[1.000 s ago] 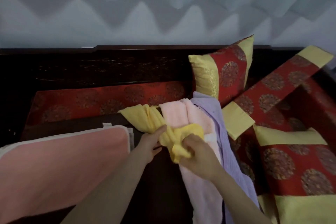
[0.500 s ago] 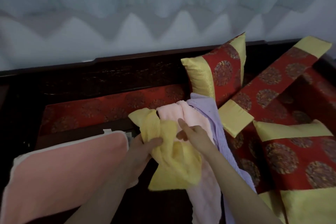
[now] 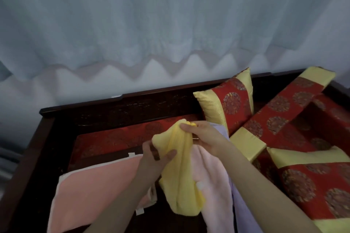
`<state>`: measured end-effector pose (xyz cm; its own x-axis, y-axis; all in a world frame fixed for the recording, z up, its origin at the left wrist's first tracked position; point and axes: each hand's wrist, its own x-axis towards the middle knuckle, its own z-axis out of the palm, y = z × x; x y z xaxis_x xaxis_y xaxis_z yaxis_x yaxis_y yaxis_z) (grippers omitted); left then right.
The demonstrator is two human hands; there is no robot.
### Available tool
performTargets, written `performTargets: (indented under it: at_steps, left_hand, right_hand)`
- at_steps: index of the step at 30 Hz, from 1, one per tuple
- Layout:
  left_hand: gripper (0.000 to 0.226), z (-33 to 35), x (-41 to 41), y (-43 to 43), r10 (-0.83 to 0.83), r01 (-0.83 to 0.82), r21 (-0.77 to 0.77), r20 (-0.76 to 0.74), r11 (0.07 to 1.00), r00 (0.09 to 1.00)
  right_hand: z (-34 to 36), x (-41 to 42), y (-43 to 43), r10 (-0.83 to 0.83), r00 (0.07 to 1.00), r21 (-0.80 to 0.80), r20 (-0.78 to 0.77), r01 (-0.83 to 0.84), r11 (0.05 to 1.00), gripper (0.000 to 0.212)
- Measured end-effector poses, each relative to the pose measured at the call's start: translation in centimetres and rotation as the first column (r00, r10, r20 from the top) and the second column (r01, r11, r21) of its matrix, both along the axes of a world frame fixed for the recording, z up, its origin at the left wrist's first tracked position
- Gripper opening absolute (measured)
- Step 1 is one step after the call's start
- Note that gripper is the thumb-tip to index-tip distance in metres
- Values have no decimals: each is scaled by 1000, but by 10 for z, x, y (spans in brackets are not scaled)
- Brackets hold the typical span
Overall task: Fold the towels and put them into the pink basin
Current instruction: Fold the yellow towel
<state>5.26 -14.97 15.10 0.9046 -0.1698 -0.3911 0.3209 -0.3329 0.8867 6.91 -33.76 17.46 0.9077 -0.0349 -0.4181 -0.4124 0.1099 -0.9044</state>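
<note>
The yellow towel (image 3: pixel 180 181) hangs bunched between the 2 hands. Its long axis runs nearly upright, from a gathered top end down to a loose bottom hem that dangles in front of the pale pink towel (image 3: pixel 212 172) and the lilac towel (image 3: pixel 240 208) draped beneath it. The right hand (image 3: pixel 206 136) is at the top, its fingers curled over and pinching the gathered upper end, so the cloth falls down and slightly leftward from that grip. The left hand (image 3: pixel 151 162) sits lower and to the left, at the towel's left edge, with fingers and thumb closed on a fold of cloth and the thumb lying across the front face. Neither hand is free. The step in hand looks like opening the yellow towel out for folding, which turns on the 2 grips drawing apart along one edge. The right hand is the nearer to the top end, though in the dim light it is hard to tell whether it holds a true corner or only a bunch. A salmon towel (image 3: pixel 91 193) lies flat on the dark wooden bench (image 3: pixel 113 108), just beside the left wrist. The pink basin is not in view.
</note>
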Motion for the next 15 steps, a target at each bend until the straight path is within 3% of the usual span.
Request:
performTargets:
  at_steps: [3,6,9,11,15]
  left_hand:
    - [76,13,10,-10,23,-43,38,424,998,905]
    - [63,28,17,-24,46,-74,14,667,997,744]
    - [34,42,20,-40,-51,-30,101,711,994,701]
    - [20,50,23,-46,-79,-32,140,716,990,693]
    - [21,60,27,-49,-257,-25,345,743,938,618]
  right_hand:
    - [29,-4,-9,-1,997,-95,74,8,995,49]
    - [45,-5,-19,-10,997,-92,76,17,996,45]
    - [59,-10,-26,-4,994,-88,108,14,996,28]
    - [65,-15,-32,3,992,-141,129,16,990,32]
    - [73,-27,-40,89,981,-238,174,-46,970,37]
